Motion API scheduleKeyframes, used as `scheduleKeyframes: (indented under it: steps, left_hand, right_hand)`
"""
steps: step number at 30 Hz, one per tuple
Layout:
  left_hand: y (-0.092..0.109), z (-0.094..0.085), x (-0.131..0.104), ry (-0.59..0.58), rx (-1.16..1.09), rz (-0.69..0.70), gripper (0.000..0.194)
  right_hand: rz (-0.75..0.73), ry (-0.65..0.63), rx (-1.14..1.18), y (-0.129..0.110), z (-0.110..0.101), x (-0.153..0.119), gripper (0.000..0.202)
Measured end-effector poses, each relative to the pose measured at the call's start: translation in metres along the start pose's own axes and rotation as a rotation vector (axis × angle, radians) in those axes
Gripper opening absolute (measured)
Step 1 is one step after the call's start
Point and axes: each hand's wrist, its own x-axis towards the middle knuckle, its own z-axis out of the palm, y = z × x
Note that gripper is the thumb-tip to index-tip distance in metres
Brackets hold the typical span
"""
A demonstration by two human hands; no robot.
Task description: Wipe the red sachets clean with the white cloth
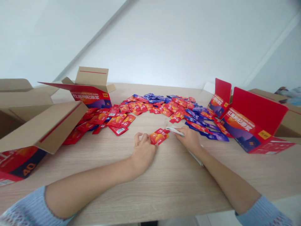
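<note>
Near-left carton (24, 161): marked "40", flap jutting inward, set beside the left arm, likely out of its way.
Left hand (144, 153): fingers curled, thumb at the sachet's edge, apparently steadying it; whether it pinches cannot be told.
Right hand (190, 138): closed around a white strip (173, 129), possibly folded cloth, its tip beside the sachet.
Red-orange sachet (159, 136): flat on the wood-grain table (164, 196), between both hands.
Sachet piles (138, 106): red and purple, arced beyond, seemingly for easy reach.
</note>
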Motion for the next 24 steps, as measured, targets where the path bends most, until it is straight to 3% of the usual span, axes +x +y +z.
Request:
scheduleKeyframes:
  steps: [4, 7, 9, 12, 18, 21, 24]
  left_hand:
    - [-0.004, 0.005, 0.002, 0.007, 0.026, -0.012, 0.025]
    - [-0.01, 0.014, 0.003, 0.038, -0.03, 0.02, 0.02]
    - [-0.013, 0.019, 0.003, 0.036, -0.073, 0.027, 0.017]
    - [-0.009, 0.017, 0.002, 0.041, -0.084, 0.034, 0.017]
    - [0.013, 0.001, -0.004, 0.041, 0.068, 0.081, 0.02]
    - [0.015, -0.004, -0.007, 0.007, 0.088, 0.156, 0.02]
    - [0.015, -0.005, -0.013, 0.014, 0.071, 0.193, 0.019]
  right_hand:
    - [-0.221, -0.001, 0.196, -0.014, 0.004, -0.005, 0.034]
    - [-0.39, -0.132, 0.251, -0.024, 0.007, -0.007, 0.035]
    - [-0.42, -0.243, 0.22, -0.029, 0.006, -0.008, 0.036]
    - [-0.348, -0.308, 0.164, -0.033, 0.002, -0.007, 0.035]
    - [-0.123, -0.284, -0.025, -0.019, -0.005, 0.0, 0.031]
    - [-0.014, -0.214, -0.085, -0.006, -0.006, 0.002, 0.029]
    - [0.001, -0.052, -0.029, -0.003, -0.006, -0.001, 0.03]
